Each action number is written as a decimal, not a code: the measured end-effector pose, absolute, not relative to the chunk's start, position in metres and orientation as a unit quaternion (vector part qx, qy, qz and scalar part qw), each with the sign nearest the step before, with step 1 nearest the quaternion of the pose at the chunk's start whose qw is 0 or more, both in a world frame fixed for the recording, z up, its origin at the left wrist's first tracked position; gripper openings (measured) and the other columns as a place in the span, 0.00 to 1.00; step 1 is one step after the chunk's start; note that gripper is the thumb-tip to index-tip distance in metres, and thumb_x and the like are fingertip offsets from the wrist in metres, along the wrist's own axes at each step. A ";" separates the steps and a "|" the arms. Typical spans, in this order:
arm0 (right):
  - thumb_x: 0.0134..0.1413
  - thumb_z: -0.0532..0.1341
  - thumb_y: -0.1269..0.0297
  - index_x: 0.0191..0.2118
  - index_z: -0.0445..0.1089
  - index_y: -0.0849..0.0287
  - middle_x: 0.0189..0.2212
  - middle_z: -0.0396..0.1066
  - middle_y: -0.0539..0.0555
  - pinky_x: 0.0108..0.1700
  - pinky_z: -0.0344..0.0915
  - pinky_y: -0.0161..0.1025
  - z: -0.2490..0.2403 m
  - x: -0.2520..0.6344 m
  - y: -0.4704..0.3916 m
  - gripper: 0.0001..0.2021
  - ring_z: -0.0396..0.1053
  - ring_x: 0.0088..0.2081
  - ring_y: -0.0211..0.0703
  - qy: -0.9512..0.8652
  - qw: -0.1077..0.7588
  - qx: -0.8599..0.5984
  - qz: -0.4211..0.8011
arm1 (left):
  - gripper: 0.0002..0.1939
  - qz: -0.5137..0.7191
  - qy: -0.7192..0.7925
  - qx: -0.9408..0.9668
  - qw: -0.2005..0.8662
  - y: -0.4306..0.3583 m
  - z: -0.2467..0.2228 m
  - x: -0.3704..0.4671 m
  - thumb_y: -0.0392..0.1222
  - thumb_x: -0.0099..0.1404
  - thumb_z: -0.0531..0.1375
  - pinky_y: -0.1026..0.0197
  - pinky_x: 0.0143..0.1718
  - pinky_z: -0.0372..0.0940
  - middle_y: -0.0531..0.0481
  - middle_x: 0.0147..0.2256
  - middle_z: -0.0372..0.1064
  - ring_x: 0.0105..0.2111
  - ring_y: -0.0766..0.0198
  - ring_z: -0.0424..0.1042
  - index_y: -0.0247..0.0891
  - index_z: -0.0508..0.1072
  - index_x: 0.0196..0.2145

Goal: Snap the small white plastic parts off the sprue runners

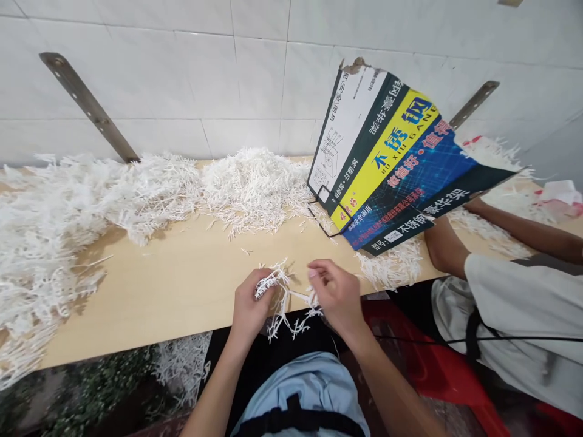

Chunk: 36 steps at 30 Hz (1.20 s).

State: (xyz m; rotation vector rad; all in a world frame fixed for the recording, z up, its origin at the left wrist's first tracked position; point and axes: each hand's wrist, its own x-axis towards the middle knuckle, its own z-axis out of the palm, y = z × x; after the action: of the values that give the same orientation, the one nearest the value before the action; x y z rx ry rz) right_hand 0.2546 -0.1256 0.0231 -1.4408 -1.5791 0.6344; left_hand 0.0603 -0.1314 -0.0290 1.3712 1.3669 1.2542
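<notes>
Near the front edge of the tabletop, my left hand [253, 298] is closed around a small bunch of white branched sprigs [283, 298]. Thin forked stems hang from it over the edge. My right hand [336, 296] has its fingers curled, with thumb and forefinger close together. Part of the white sprigs shows beside and below its fingers, and it seems to grip one end of them. Beyond both hands, a heap of loose white sprigs [255, 188] lies against the wall.
A larger white pile [31, 243] covers the table's left end. A printed cardboard sheet [387, 164] stands tilted on the right. Behind it are a co-worker's arms [446, 246] and more white pieces [394, 267]. A red stool [423, 358] and leafy greenery [100, 388] are below the wooden tabletop [159, 291].
</notes>
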 end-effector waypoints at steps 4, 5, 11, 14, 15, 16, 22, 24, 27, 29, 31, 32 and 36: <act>0.58 0.68 0.53 0.41 0.77 0.56 0.36 0.79 0.56 0.39 0.66 0.40 0.011 0.228 -0.111 0.12 0.73 0.33 0.47 -0.729 0.341 -0.526 0.275 | 0.09 0.489 0.554 0.529 0.418 -0.133 -0.026 0.061 0.43 0.64 0.61 0.59 0.44 0.68 0.49 0.38 0.78 0.40 0.56 0.76 0.39 0.78 0.40; 0.60 0.66 0.53 0.42 0.77 0.56 0.37 0.79 0.56 0.40 0.65 0.40 0.006 0.225 -0.106 0.12 0.73 0.34 0.46 -0.738 0.332 -0.513 0.287 | 0.09 0.482 0.552 0.530 0.426 -0.133 -0.025 0.060 0.44 0.65 0.61 0.60 0.41 0.67 0.50 0.36 0.78 0.38 0.58 0.75 0.38 0.78 0.39; 0.67 0.59 0.55 0.29 0.73 0.58 0.25 0.73 0.52 0.33 0.59 0.37 -0.015 0.231 -0.087 0.17 0.67 0.29 0.43 -0.693 0.352 -0.504 0.376 | 0.16 0.514 0.518 0.477 0.489 -0.131 -0.024 0.055 0.51 0.65 0.60 0.57 0.40 0.70 0.48 0.36 0.78 0.35 0.56 0.76 0.38 0.76 0.44; 0.68 0.57 0.56 0.28 0.71 0.58 0.26 0.72 0.52 0.35 0.59 0.37 -0.016 0.235 -0.089 0.18 0.68 0.30 0.43 -0.699 0.350 -0.479 0.400 | 0.27 0.626 0.450 0.402 0.494 -0.131 -0.027 0.057 0.62 0.71 0.50 0.51 0.47 0.72 0.40 0.51 0.76 0.50 0.50 0.76 0.40 0.75 0.49; 0.68 0.57 0.56 0.28 0.71 0.58 0.26 0.72 0.52 0.36 0.59 0.37 -0.016 0.236 -0.090 0.18 0.68 0.30 0.43 -0.712 0.340 -0.466 0.400 | 0.31 0.647 0.435 0.386 0.493 -0.131 -0.027 0.058 0.65 0.72 0.45 0.49 0.50 0.72 0.39 0.55 0.74 0.55 0.48 0.74 0.40 0.76 0.48; 0.68 0.57 0.56 0.28 0.70 0.58 0.26 0.73 0.52 0.36 0.59 0.37 -0.016 0.236 -0.091 0.18 0.68 0.31 0.43 -0.729 0.325 -0.453 0.398 | 0.33 0.655 0.431 0.381 0.491 -0.132 -0.028 0.058 0.67 0.72 0.42 0.48 0.52 0.71 0.39 0.57 0.73 0.59 0.47 0.72 0.41 0.77 0.48; 0.70 0.55 0.56 0.27 0.67 0.57 0.25 0.69 0.49 0.35 0.54 0.35 -0.014 0.239 -0.091 0.19 0.65 0.30 0.40 -0.772 0.278 -0.416 0.392 | 0.19 0.480 0.524 0.533 0.459 -0.134 -0.033 0.059 0.55 0.66 0.65 0.56 0.48 0.70 0.44 0.45 0.79 0.44 0.55 0.78 0.39 0.79 0.47; 0.70 0.54 0.54 0.26 0.65 0.58 0.24 0.65 0.48 0.34 0.53 0.36 -0.013 0.240 -0.091 0.21 0.62 0.29 0.40 -0.752 0.298 -0.424 0.408 | 0.18 0.452 0.531 0.565 0.440 -0.134 -0.034 0.059 0.53 0.67 0.65 0.59 0.43 0.70 0.46 0.41 0.79 0.39 0.58 0.77 0.39 0.79 0.47; 0.70 0.54 0.53 0.26 0.66 0.58 0.23 0.63 0.48 0.33 0.53 0.36 -0.013 0.239 -0.092 0.21 0.61 0.28 0.40 -0.723 0.328 -0.440 0.419 | 0.15 0.440 0.543 0.581 0.417 -0.133 -0.034 0.060 0.50 0.68 0.63 0.61 0.36 0.67 0.48 0.38 0.79 0.33 0.61 0.74 0.39 0.79 0.46; 0.69 0.55 0.53 0.26 0.67 0.58 0.23 0.64 0.48 0.33 0.54 0.36 -0.012 0.238 -0.094 0.21 0.61 0.28 0.40 -0.713 0.344 -0.450 0.413 | 0.12 0.439 0.555 0.576 0.409 -0.133 -0.032 0.061 0.46 0.68 0.61 0.62 0.35 0.66 0.49 0.37 0.79 0.31 0.62 0.73 0.38 0.79 0.44; 0.68 0.56 0.54 0.27 0.69 0.59 0.23 0.65 0.48 0.34 0.55 0.36 -0.012 0.237 -0.094 0.20 0.62 0.29 0.40 -0.707 0.354 -0.455 0.410 | 0.11 0.440 0.559 0.567 0.415 -0.132 -0.029 0.062 0.43 0.68 0.59 0.62 0.34 0.65 0.49 0.36 0.78 0.31 0.62 0.72 0.37 0.79 0.43; 0.68 0.57 0.54 0.28 0.70 0.59 0.24 0.66 0.49 0.34 0.56 0.36 -0.012 0.237 -0.094 0.19 0.63 0.29 0.40 -0.704 0.358 -0.455 0.412 | 0.12 0.439 0.559 0.563 0.421 -0.131 -0.028 0.063 0.44 0.68 0.59 0.62 0.34 0.65 0.49 0.35 0.78 0.30 0.63 0.71 0.37 0.79 0.42; 0.66 0.58 0.55 0.28 0.71 0.59 0.23 0.68 0.49 0.33 0.57 0.35 -0.012 0.235 -0.092 0.18 0.64 0.28 0.39 -0.697 0.359 -0.462 0.416 | 0.15 0.437 0.561 0.550 0.438 -0.130 -0.027 0.065 0.52 0.68 0.61 0.63 0.30 0.60 0.51 0.30 0.73 0.28 0.64 0.66 0.36 0.80 0.39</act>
State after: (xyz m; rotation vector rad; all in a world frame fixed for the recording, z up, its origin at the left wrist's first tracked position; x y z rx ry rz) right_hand 0.2353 -0.0923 -0.0122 -1.1915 -1.7969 1.0730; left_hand 0.0651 -0.1301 -0.0265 1.3666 1.3956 1.0872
